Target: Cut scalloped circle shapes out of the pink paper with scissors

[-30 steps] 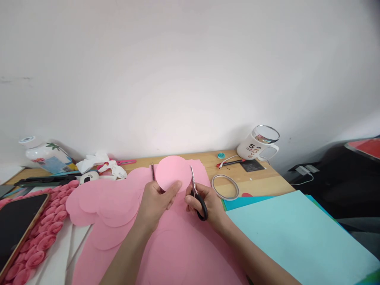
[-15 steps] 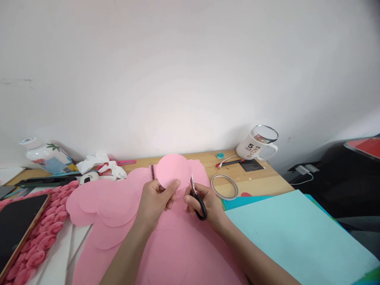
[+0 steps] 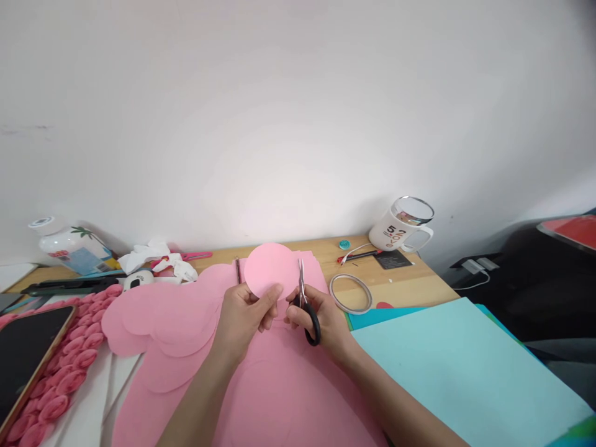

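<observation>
My left hand (image 3: 244, 316) pinches the lower edge of a pink paper circle (image 3: 272, 268) and holds it upright above the table. My right hand (image 3: 321, 320) grips black-handled scissors (image 3: 307, 307), blades pointing up at the circle's right edge. Beneath both hands lies a large pink paper sheet (image 3: 261, 391) with a stack of cut pink circles (image 3: 162, 316) to the left.
Light blue paper sheets (image 3: 465, 372) lie on the right. A tape ring (image 3: 351, 293) and a white mug (image 3: 403, 228) sit behind. At left are pink paper roses (image 3: 69, 366), a dark tablet (image 3: 25, 354), a white bottle (image 3: 69, 247) and crumpled tissue (image 3: 153, 256).
The scissors' blades dipped behind the circle's edge, then rose again beside it. My right hand has shifted slightly left toward the circle. The left hand's grip is unchanged.
</observation>
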{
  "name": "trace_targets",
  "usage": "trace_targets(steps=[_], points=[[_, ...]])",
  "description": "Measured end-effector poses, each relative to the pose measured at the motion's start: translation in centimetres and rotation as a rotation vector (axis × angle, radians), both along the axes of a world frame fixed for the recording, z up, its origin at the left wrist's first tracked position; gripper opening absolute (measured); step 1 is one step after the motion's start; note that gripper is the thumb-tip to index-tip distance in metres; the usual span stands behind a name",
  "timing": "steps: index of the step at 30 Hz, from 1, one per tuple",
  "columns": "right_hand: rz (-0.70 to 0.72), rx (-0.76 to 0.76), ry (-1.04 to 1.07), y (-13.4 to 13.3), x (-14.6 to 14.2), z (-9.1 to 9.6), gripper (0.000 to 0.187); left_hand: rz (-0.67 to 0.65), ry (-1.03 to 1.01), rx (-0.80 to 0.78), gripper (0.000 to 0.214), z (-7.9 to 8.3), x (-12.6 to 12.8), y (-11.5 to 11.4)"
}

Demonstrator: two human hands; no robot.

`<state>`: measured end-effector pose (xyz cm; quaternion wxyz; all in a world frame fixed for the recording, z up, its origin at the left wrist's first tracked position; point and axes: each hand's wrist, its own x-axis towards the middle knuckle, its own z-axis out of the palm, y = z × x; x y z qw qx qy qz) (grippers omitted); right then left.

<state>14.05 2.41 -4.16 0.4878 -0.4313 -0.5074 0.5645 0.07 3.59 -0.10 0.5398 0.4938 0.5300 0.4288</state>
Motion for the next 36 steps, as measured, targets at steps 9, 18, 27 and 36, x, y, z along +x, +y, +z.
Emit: trace_targets(steps=[9, 18, 27, 36], points=[[-0.003, -0.001, -0.032, -0.11, 0.09, 0.29, 0.025, 0.032, 0.083, -0.002, 0.033, -0.1, 0.14, -0.04], [-0.01, -0.007, -0.018, 0.01, 0.05, -0.19, 0.023, 0.017, 0.116, 0.0, 0.037, -0.2, 0.02, 0.03], [-0.026, -0.03, -0.017, -0.07, -0.11, -0.09, 0.016, 0.008, 0.125, -0.005, 0.038, -0.23, 0.02, -0.08], [-0.009, -0.017, -0.013, -0.08, 0.04, 0.12, 0.013, 0.02, 0.139, -0.012, 0.038, -0.01, 0.02, -0.1]])
